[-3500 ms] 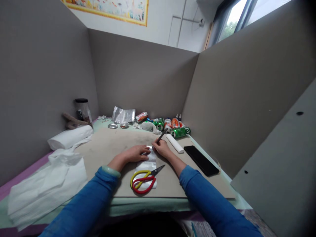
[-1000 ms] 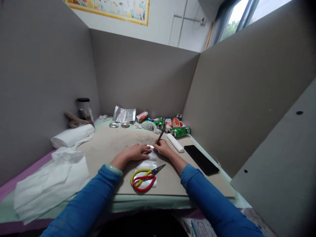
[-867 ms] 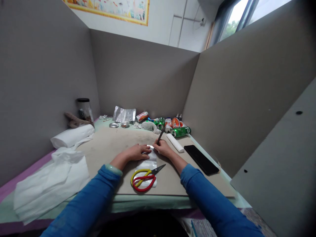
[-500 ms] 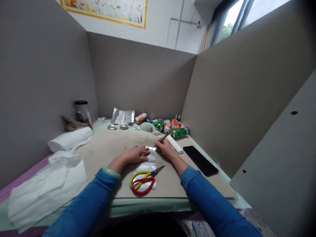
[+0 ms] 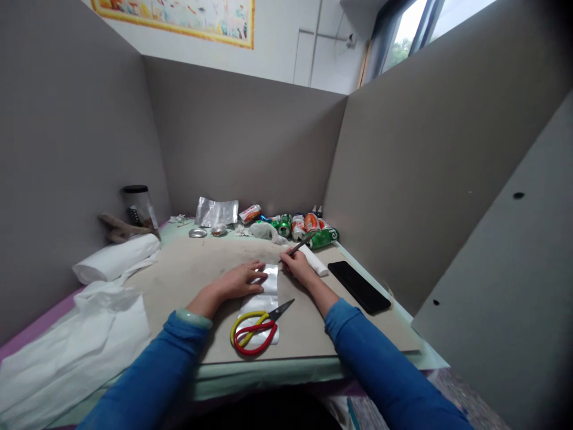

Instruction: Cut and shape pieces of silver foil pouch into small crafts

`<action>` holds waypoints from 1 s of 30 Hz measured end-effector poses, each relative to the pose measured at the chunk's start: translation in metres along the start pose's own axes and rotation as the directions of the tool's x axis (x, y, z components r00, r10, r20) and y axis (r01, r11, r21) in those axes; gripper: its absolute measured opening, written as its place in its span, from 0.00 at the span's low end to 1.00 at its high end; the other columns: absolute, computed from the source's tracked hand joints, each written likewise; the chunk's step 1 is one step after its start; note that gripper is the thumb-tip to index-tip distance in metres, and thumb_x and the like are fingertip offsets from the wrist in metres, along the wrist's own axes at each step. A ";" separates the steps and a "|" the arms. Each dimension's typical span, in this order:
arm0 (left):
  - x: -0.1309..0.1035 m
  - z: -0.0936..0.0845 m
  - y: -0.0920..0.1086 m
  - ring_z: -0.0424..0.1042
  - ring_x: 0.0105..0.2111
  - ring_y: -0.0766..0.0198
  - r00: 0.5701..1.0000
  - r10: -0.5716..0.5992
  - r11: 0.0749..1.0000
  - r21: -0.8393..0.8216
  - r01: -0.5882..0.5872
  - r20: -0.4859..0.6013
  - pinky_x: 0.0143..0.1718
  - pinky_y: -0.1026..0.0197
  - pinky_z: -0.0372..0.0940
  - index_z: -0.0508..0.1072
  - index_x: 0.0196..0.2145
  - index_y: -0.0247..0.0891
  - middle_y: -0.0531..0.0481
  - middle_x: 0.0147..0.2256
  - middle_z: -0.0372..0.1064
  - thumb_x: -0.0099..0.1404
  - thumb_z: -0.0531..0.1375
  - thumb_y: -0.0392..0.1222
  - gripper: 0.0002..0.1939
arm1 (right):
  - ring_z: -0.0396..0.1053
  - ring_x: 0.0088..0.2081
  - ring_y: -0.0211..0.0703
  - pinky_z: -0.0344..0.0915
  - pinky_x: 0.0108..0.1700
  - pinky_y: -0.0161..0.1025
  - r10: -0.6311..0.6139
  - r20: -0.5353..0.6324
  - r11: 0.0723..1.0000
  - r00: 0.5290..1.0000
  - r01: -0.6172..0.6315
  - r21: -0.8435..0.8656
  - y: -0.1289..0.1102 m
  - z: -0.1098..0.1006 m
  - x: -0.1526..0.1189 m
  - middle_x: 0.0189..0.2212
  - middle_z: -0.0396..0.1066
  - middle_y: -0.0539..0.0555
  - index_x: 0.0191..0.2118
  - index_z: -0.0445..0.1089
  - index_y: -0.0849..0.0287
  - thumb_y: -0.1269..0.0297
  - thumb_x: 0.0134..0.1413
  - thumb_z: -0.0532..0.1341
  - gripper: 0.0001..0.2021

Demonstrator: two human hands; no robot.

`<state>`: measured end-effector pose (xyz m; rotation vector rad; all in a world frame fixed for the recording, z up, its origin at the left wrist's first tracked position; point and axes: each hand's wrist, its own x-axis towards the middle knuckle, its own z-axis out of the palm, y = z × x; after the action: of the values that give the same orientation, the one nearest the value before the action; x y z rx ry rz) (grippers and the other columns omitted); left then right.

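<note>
My left hand (image 5: 240, 279) lies with fingers spread on the upper left part of a silvery metal strip (image 5: 270, 286), which rests on the beige board (image 5: 188, 269). In my right hand (image 5: 297, 263) is a dark, thin, pen-like tool (image 5: 303, 243), its lower tip near the strip's upper right corner. Scissors (image 5: 257, 328) with one yellow and one red handle lie across the near part of the strip, blades slightly apart and pointing right. What the tool's tip touches is too small to tell.
Crushed cans (image 5: 311, 224) and a metal sheet (image 5: 217, 212) sit at the back. A black phone (image 5: 359, 288) and a white roll (image 5: 313, 260) lie right. Left are white tissue (image 5: 80, 334), a larger roll (image 5: 117, 258) and a jar (image 5: 141, 206). Grey panels (image 5: 246, 131) surround the table.
The view has shifted slightly. My right hand has turned the tool a little and moved it away from the strip's edge; my left fingers have shifted slightly on the strip.
</note>
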<state>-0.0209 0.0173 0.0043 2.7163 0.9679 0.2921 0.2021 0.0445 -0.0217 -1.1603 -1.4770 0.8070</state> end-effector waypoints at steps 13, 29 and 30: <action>-0.003 0.000 -0.002 0.48 0.61 0.47 0.993 -0.077 0.997 -0.016 0.075 -0.092 0.59 0.53 0.49 0.69 0.52 0.41 0.44 0.64 0.40 0.57 0.61 0.55 0.28 | 0.55 0.17 0.32 0.53 0.20 0.30 -0.011 -0.007 1.000 1.000 0.011 0.021 -0.008 0.001 -0.004 0.14 0.60 0.46 0.24 0.62 0.60 0.58 0.46 0.58 0.11; -0.001 0.000 -0.006 0.61 0.51 0.48 0.983 -0.115 0.993 -0.002 0.116 -0.142 0.52 0.55 0.59 0.69 0.50 0.40 0.42 0.53 0.59 0.53 0.62 0.59 0.31 | 0.56 0.17 0.32 0.53 0.21 0.30 0.002 0.006 1.000 1.000 -0.002 0.026 -0.005 0.001 -0.003 0.15 0.62 0.46 0.25 0.62 0.61 0.58 0.47 0.57 0.10; -0.002 0.000 -0.006 0.62 0.50 0.49 0.983 -0.116 0.993 0.008 0.119 -0.142 0.51 0.56 0.59 0.70 0.49 0.40 0.42 0.52 0.60 0.53 0.61 0.59 0.30 | 0.55 0.17 0.31 0.53 0.20 0.30 0.003 0.010 1.000 1.000 -0.004 0.023 -0.005 0.001 -0.003 0.15 0.62 0.46 0.25 0.62 0.61 0.58 0.47 0.57 0.10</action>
<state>-0.0256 0.0209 0.0021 2.6695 1.1691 0.4617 0.2000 0.0401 -0.0182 -1.1436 -1.4710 0.8311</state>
